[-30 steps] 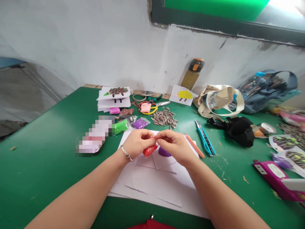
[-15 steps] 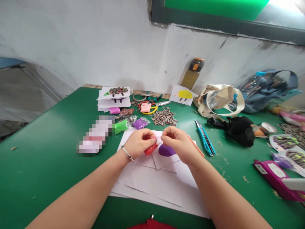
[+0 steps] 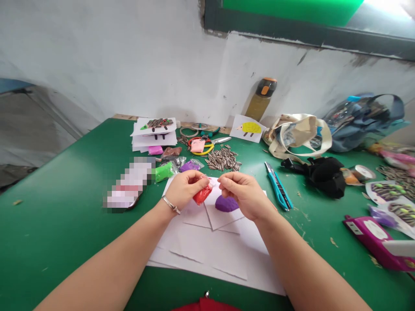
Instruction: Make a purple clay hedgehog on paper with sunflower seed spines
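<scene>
My left hand, with a silver bracelet at the wrist, pinches a small clear packet of red modelling clay. My right hand is beside it, thumb and forefinger pressed together; whatever lies between those fingertips is too small to make out. Below the right fingers, a purple clay shape rests on a white card. More white sheets lie under the card and beneath both hands.
Seeds, scissors and clay packets, green and purple, lie beyond my hands. A blue utility knife is to the right, near a black item. A blurred-out phone-like object lies left; a bottle stands by the wall.
My hands have drawn slightly apart. The red packet has shifted a little up and left with my left hand, and the right fingertips are now clear of it.
</scene>
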Motion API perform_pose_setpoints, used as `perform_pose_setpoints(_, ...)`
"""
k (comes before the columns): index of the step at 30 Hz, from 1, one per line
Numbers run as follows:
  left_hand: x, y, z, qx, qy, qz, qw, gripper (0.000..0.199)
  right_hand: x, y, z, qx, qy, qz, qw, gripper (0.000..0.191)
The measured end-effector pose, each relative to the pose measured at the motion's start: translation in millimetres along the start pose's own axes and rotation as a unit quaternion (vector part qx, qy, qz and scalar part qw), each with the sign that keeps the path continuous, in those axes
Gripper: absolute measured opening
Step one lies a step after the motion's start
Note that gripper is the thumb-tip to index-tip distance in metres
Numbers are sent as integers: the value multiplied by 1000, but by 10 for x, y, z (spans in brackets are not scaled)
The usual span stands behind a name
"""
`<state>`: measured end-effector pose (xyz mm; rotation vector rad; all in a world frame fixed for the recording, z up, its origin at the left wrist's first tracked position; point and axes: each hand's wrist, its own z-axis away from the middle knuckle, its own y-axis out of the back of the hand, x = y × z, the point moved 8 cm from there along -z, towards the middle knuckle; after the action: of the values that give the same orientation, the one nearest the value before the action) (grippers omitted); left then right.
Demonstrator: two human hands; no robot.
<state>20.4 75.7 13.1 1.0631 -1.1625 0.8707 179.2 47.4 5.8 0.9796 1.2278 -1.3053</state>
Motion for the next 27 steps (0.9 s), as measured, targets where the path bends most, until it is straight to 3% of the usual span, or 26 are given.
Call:
perform_pose_setpoints(7,10,26,-1,10,-6,3,1000,33,17,39,-14,17,2,-7,1000,19)
perform_pose_setpoints(14,31,-104,34,-56,-4,46,997,37,-111,-79,73,15,87,199,976,24)
perform_pose_setpoints(17,23,-117,40,-63,11,48,997,37,-146,-151,105,-14,108,220,969,26)
perform_pose_setpoints(19,18,-109,39,-58,17,41,997,37,-102,-151,92,-31,73,195,978,26)
perform_pose_setpoints(22,26,-82,33,-41,7,19,999,36,-39,-67,48,-18,19,151,988,23)
perform_pose_setpoints(27,20,31,-6,17,-57,-138,989,32,-44,153,-27,54,45,150,986,22)
